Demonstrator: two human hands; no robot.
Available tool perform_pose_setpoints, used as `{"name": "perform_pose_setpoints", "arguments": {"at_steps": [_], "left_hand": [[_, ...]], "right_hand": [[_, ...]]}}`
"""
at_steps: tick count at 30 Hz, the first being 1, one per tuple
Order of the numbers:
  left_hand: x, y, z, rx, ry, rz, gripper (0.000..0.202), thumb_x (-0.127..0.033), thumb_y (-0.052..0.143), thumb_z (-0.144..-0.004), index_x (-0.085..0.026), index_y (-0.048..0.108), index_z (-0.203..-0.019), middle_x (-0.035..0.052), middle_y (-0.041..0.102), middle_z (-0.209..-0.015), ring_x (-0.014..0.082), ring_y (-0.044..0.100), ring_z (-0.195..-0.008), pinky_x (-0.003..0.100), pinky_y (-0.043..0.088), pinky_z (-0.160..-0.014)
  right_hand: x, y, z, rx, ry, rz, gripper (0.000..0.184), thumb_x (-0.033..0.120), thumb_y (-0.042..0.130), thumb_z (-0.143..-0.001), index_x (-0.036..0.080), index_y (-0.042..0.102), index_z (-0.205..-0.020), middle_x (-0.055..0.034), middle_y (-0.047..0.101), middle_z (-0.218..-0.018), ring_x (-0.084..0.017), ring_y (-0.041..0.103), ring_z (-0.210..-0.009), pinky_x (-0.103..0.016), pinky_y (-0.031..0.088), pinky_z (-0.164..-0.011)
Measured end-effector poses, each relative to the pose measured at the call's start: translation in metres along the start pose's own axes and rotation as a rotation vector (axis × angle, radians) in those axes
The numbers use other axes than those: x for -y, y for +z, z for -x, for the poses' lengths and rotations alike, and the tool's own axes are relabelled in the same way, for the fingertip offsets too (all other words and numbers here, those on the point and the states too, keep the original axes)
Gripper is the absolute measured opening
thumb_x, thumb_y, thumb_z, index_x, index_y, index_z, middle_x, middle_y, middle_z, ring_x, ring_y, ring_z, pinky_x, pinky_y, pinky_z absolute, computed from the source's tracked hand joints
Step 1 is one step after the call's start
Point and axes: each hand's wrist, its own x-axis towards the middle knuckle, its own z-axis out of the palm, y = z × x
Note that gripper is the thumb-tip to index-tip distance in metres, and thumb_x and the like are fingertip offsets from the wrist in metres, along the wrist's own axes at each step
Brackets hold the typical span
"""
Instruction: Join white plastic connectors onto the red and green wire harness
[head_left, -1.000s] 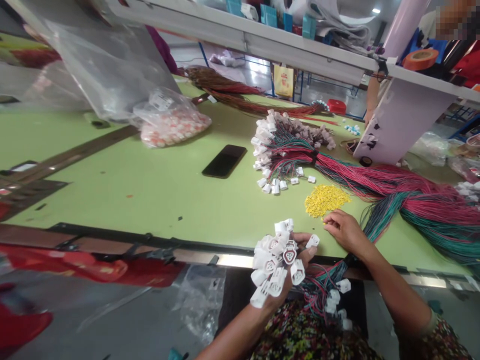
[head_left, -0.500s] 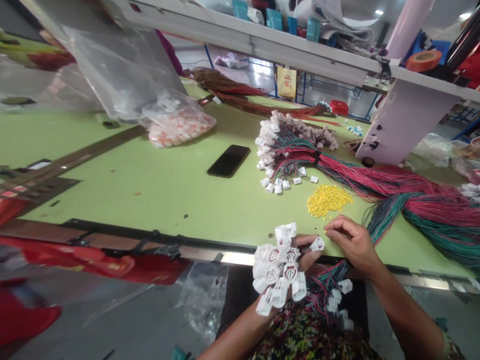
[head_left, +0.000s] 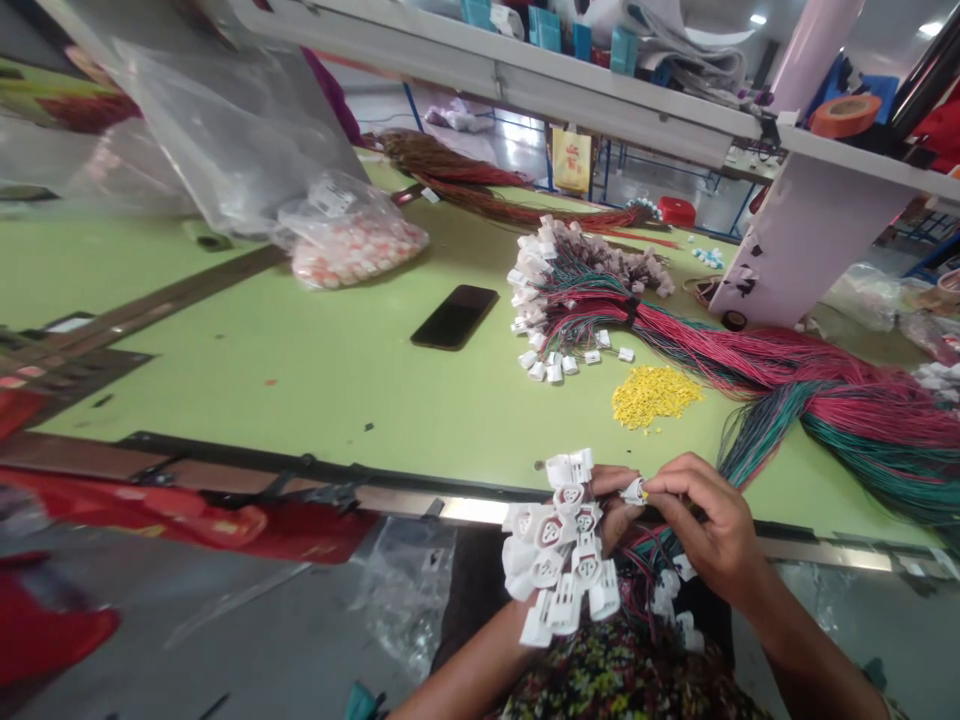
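Observation:
My left hand [head_left: 611, 515] grips a bunch of red and green wires ending in several white plastic connectors [head_left: 559, 560], held just past the near edge of the green table [head_left: 337, 380]. One white connector [head_left: 634, 490] sticks up between my two hands. My right hand [head_left: 709, 525] is closed in a pinch against that connector, thumb and fingers pressed at its tip; what the pinch holds is too small to see. A small heap of yellow pieces [head_left: 654, 395] lies on the table just beyond my hands.
A large bundle of red and green wires with white connectors [head_left: 592, 290] spreads across the right of the table. A black phone [head_left: 454, 317] lies mid-table. A clear bag of pink-white parts [head_left: 349, 245] sits at the back left. A shelf [head_left: 600, 95] runs overhead.
My right hand has come back from the yellow heap on the table to the connector held by my left hand. The connector bunch has dropped slightly lower.

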Motion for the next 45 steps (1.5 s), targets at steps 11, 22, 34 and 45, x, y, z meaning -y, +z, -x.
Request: {"name": "perform_pose_setpoints", "arguments": {"at_steps": [11, 22, 34, 45], "left_hand": [[-0.003, -0.001, -0.002, -0.001, 0.046, 0.015, 0.016, -0.024, 0.074, -0.088, -0.029, 0.078, -0.103, 0.0049, 0.08, -0.097, 0.0219, 0.075, -0.088, 0.038, 0.063, -0.082], [-0.034, -0.005, -0.012, 0.178, -0.11, -0.002, 0.016, -0.025, 0.071, -0.086, -0.028, 0.083, -0.095, 0.0073, 0.082, -0.092, 0.0245, 0.075, -0.084, 0.038, 0.06, -0.08], [-0.013, -0.001, -0.009, 0.081, -0.153, 0.104, 0.018, -0.033, 0.082, -0.078, -0.027, 0.083, -0.095, 0.0096, 0.079, -0.098, 0.0263, 0.072, -0.09, 0.04, 0.058, -0.081], [-0.034, -0.005, -0.01, 0.141, -0.575, 0.4, 0.029, -0.038, 0.075, -0.082, -0.016, 0.079, -0.1, 0.0028, 0.07, -0.063, 0.0084, 0.048, -0.043, 0.022, 0.037, -0.042]], "right_hand": [[-0.005, -0.004, 0.002, 0.048, 0.067, -0.073, 0.015, 0.016, 0.061, -0.098, 0.024, 0.073, -0.101, -0.0028, 0.069, -0.088, -0.016, 0.065, -0.079, -0.028, 0.053, -0.07], [-0.013, -0.008, -0.003, 0.137, 0.531, -0.425, 0.013, 0.031, 0.074, -0.087, 0.021, 0.068, -0.093, -0.0001, 0.065, -0.082, -0.014, 0.06, -0.074, -0.027, 0.049, -0.067], [-0.013, -0.016, 0.011, 0.094, 0.263, -0.208, 0.017, 0.028, 0.074, -0.089, 0.025, 0.067, -0.105, -0.0041, 0.065, -0.1, -0.018, 0.063, -0.086, -0.031, 0.053, -0.073], [-0.005, -0.058, 0.06, 0.77, 0.197, 0.099, 0.01, 0.027, 0.065, -0.095, 0.023, 0.073, -0.094, -0.0031, 0.07, -0.083, -0.018, 0.063, -0.07, -0.027, 0.043, -0.059]]}}
